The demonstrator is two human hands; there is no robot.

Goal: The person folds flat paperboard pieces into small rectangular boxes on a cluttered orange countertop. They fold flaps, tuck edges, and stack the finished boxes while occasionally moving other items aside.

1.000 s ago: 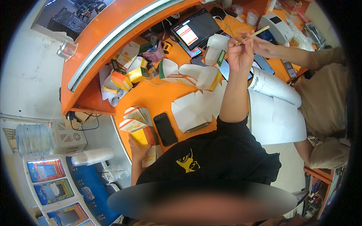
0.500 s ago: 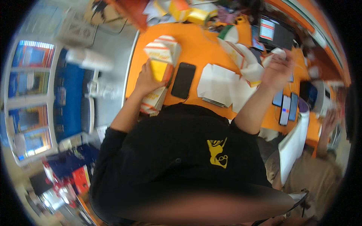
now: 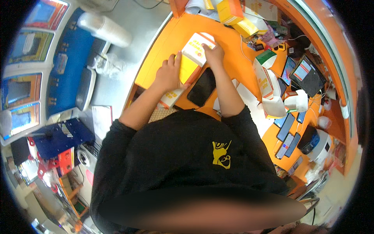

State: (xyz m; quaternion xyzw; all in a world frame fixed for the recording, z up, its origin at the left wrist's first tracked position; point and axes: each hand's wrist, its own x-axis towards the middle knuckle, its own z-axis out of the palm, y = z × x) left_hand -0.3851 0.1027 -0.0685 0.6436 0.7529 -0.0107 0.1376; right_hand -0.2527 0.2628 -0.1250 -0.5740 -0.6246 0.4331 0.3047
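Here, both hands hold a white and yellow box (image 3: 193, 54) on the orange tabletop (image 3: 159, 58). The left hand (image 3: 168, 74) grips its near side, and the right hand (image 3: 214, 50) grips its far end. A black phone (image 3: 201, 87) lies just beside the box.

The carton (image 3: 193, 54) hides the left hand's (image 3: 168, 74) fingers; the forearm covers part of the black phone (image 3: 200, 89).

An orange counter (image 3: 163, 50) bears a white, yellow and orange carton (image 3: 193, 54) beside a black phone (image 3: 201, 87).
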